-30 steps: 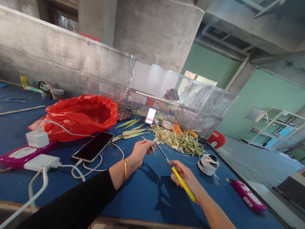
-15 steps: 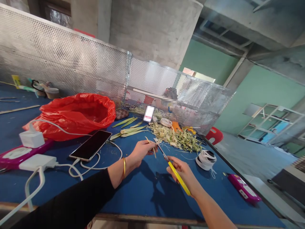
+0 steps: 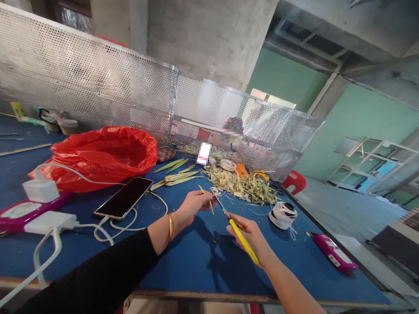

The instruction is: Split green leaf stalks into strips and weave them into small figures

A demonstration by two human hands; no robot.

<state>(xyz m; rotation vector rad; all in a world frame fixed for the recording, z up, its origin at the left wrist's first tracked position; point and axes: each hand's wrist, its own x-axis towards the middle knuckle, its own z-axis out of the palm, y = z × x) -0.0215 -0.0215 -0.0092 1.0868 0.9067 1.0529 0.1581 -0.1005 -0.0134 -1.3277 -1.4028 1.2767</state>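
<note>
My left hand (image 3: 195, 205), with a gold bangle at the wrist, pinches a thin pale plant strip (image 3: 211, 206) above the blue table. My right hand (image 3: 250, 237) is closed around yellow-handled scissors (image 3: 244, 241), whose metal blades point up toward the left fingertips. Whether the blades touch the strip cannot be made out. Just beyond the hands lies a heap of small woven or folded pale-green plant pieces (image 3: 240, 185). Several long leaf strips (image 3: 181, 177) lie to its left. A roll of white ribbon (image 3: 283, 215) stands right of my right hand.
A red plastic bag (image 3: 98, 159) stands open at left, behind a phone (image 3: 124, 198) on a charging cable. Purple power strips (image 3: 335, 253) lie at both sides. A perforated metal screen (image 3: 209, 102) runs along the back, with a person behind it. A lit phone (image 3: 204, 153) leans there.
Both hands hold nearly the same pose, with the strip and scissors still in them. The whole view has shifted very slightly.
</note>
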